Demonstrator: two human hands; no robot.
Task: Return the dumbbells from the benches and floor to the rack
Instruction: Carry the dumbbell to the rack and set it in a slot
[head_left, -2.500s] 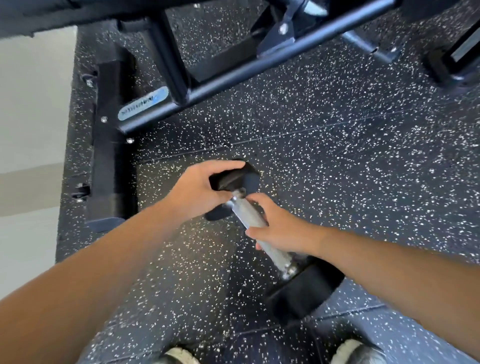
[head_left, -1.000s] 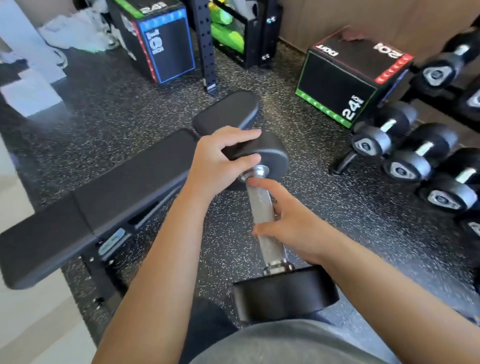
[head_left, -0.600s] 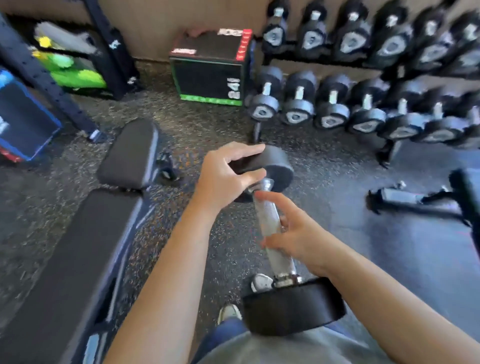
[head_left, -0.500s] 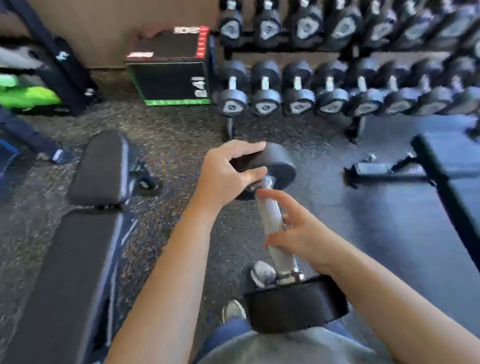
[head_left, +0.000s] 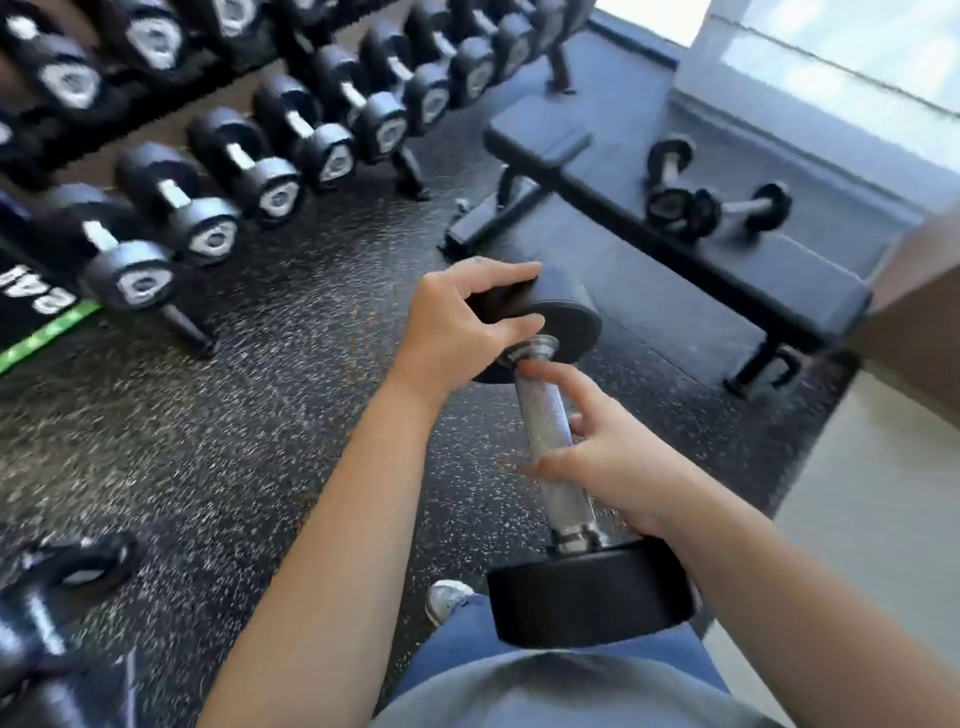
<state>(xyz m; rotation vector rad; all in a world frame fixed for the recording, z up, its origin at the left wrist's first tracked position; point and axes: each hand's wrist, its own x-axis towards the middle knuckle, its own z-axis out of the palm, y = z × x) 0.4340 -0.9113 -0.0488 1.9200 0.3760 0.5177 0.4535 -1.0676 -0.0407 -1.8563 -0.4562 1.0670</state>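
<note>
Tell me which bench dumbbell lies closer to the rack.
The small black dumbbell pointing along the black padded bench, its handle roughly in line with the racked dumbbells. The other small dumbbell lies crosswise, farther right.

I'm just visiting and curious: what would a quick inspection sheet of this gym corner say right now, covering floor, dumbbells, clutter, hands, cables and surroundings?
Surface: dark speckled rubber floor, pale flooring along the right side.
Job's things: large dumbbell held off the floor; two small dumbbells lying on the flat bench; rack with rows of dumbbells on the upper left.
Clutter: black box with green edge at the left; blurred dumbbell at the lower left.
Hands: left hand grips the far head; right hand wraps the metal handle.
Cables: nothing seen.
Surroundings: bright window in the upper right; the picture is motion-blurred.
</note>
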